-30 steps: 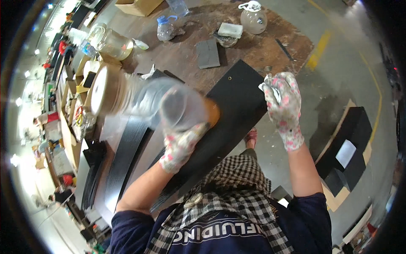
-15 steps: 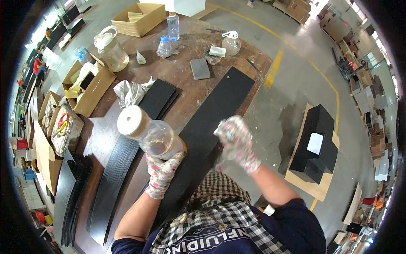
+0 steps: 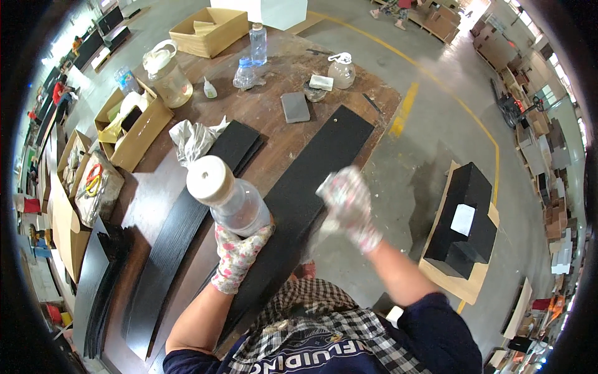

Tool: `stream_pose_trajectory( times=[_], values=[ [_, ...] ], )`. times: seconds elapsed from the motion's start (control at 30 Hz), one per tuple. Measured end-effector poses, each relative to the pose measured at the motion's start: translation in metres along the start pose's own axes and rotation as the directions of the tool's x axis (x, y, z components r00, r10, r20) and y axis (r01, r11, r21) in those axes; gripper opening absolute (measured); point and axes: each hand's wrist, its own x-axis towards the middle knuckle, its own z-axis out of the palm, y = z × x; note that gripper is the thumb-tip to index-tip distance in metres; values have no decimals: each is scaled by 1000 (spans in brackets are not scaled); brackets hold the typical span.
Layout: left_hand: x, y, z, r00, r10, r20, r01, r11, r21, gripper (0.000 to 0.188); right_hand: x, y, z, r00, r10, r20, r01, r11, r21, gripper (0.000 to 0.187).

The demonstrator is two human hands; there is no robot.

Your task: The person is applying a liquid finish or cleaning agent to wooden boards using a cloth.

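My left hand (image 3: 240,254), in a white floral glove, is wrapped round the lower end of a clear plastic bottle (image 3: 243,210) with a wide white cap. The bottle leans over a long black board (image 3: 311,165) lying lengthwise on the table. By the board's right edge is my right hand (image 3: 349,202), gloved alike and blurred by motion. Its fingers look curled closed; a pale smear shows below them, and what they hold cannot be made out. Left of the bottle lie further black boards (image 3: 165,262), with a crumpled white plastic bag (image 3: 196,140) at their far end.
On the brown table (image 3: 274,81) stand a grey block (image 3: 294,107), a small dropper bottle (image 3: 209,88), a large clear jar (image 3: 171,81), water bottles and cardboard boxes (image 3: 208,34). At left sits a stack of dark boards (image 3: 99,293). A black packed piece (image 3: 458,230) rests on cardboard on the floor.
The bottle in my left hand has shifted slightly right and tilts more upright. My right hand stays beside the board, still moving. In the background, a person's legs have come into view.
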Motion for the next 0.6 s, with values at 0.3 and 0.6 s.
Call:
stream_pose_trajectory(
  times=[0.3,0.6],
  values=[
    [-5,-7,-13,1000,4,-27,-1,996,85,68,32,29,-2,945,139,297,-186,973,137,9],
    [6,5,13,997,-18,69,16,999,32,77,31,207,29,842,386,376,-380,920,-95,23]
  ],
)
